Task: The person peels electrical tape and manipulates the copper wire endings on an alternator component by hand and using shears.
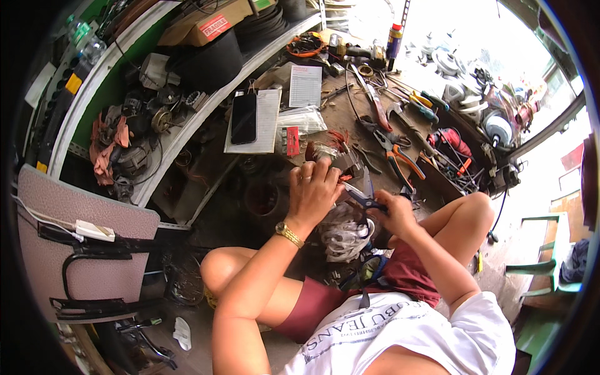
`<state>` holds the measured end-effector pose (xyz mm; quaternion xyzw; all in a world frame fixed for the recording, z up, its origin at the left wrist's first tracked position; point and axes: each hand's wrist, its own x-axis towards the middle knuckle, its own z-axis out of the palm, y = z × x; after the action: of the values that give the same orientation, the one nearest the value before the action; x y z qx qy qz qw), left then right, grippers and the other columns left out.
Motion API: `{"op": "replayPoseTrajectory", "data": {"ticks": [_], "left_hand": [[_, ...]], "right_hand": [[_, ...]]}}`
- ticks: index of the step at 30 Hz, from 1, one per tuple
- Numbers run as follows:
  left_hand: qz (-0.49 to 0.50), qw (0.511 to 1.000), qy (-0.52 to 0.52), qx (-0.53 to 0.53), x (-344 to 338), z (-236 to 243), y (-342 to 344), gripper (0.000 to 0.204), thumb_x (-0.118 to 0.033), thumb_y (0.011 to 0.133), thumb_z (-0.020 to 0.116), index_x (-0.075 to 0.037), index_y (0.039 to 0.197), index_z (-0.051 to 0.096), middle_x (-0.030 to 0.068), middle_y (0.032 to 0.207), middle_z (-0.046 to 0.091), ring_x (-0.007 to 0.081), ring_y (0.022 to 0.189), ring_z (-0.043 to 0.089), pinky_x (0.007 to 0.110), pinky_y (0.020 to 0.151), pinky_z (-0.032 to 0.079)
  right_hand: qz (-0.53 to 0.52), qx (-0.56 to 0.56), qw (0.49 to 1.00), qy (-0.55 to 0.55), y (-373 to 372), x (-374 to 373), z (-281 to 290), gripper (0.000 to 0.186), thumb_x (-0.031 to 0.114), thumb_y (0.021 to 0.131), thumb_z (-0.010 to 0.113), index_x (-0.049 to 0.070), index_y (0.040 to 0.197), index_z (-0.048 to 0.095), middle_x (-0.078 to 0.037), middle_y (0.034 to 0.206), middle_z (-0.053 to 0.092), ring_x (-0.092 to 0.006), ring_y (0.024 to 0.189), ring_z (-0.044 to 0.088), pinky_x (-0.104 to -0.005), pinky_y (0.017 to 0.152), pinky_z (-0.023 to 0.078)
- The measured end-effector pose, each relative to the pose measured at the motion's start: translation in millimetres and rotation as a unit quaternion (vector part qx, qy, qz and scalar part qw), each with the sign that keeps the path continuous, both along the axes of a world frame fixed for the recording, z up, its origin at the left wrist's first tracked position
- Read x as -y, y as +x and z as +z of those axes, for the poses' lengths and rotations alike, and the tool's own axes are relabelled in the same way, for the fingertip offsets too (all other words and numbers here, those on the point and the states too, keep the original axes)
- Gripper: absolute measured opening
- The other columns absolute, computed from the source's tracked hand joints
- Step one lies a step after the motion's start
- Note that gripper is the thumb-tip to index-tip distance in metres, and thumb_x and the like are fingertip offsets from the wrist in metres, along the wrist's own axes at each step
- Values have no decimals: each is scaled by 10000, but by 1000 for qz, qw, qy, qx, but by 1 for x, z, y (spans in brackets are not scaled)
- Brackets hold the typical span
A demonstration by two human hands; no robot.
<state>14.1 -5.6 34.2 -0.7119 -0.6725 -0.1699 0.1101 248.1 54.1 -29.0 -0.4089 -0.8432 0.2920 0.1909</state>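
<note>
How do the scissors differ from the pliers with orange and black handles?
The scissors are held in the right hand, while the orange-and-black pliers lie on the worktop. The scissors have dark blue handles; the pliers' handles are orange and black. The scissors have slim blades, whereas the pliers end in a broader metal head. Both are hand tools.

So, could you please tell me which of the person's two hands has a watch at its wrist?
The left hand, its wrist circled by a gold-coloured watch; the right hand, gripping the dark-handled scissors, has a bare wrist.
</note>
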Motion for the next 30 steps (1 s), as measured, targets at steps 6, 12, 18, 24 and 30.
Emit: {"op": "replayPoseTrajectory", "data": {"ticks": [6,12,18,24,30], "left_hand": [[15,1000,-18,-19,-2,1,18,215,-295,825,711,-118,908,622,31,929,572,217,928,578,395,788,418],[31,997,-53,35,-9,-4,21,192,-255,852,687,-85,895,610,65,863,622,252,807,649,410,696,482],[25,988,-51,146,-11,-2,18,157,-194,864,656,-57,823,590,105,812,637,315,731,653,428,626,516],[-42,980,-21,194,-4,-11,13,129,-155,834,620,-41,801,571,119,797,597,344,717,614,458,654,488],[-37,995,-25,88,6,9,19,258,-254,825,672,-44,959,603,111,973,565,314,774,628,441,739,467]], "right_hand": [[-31,-118,987,-108,45,-18,10,344,178,809,768,61,1053,556,-125,836,673,-223,737,638,-358,673,495],[-138,-238,937,-215,-9,-17,13,497,265,832,788,10,1142,495,-148,998,689,-170,882,641,-304,792,497],[-212,-79,970,-88,-57,-29,7,689,521,741,795,56,1154,500,-185,961,690,-368,903,670,-448,768,498],[-218,-102,966,-95,-60,-27,-5,675,516,742,797,44,1132,514,-166,910,679,-333,861,652,-421,759,493],[-196,-138,964,-118,-58,-34,-13,673,510,745,795,35,1132,518,-185,971,681,-365,927,659,-438,789,494]]}}
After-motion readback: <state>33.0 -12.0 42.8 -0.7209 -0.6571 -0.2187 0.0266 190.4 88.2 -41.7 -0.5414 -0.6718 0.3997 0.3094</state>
